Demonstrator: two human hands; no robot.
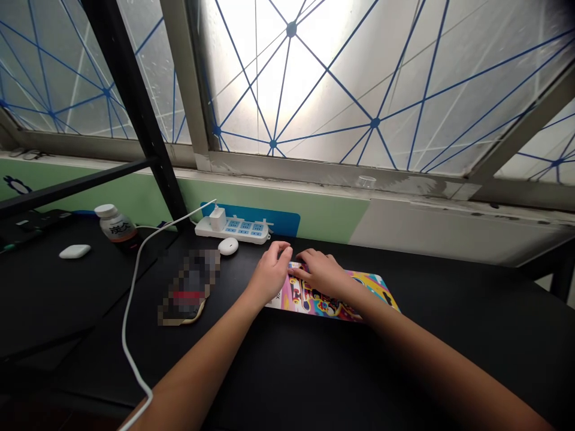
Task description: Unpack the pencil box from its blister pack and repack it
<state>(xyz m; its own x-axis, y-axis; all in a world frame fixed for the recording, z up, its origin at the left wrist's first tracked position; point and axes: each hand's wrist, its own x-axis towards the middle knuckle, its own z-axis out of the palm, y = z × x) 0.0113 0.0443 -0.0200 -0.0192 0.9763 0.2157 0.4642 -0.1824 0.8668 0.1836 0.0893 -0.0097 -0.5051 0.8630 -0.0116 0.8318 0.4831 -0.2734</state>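
Note:
A flat, brightly printed package (pixel 309 302) in pink, yellow and blue lies on the black desk, with a black cut-out shape near its right end. My left hand (pixel 270 272) is at its upper left corner, fingers curled and thumb close to the index finger. Over the upper left part of the package rests my right hand (pixel 324 274), its thumb stretched left and its fingers bent over the top edge. Both hands appear closed on that edge, though the exact grip of the fingertips is partly hidden. My right forearm covers the package's lower right part.
Left of my hands lies a pixelated phone-like object (pixel 191 290) beside a white earbud case (pixel 228 246). A white power strip (pixel 233 230) stands by the wall; its white cable (pixel 131 299) runs across my left forearm. A bottle (pixel 117 228) and another white case (pixel 75 251) are further left.

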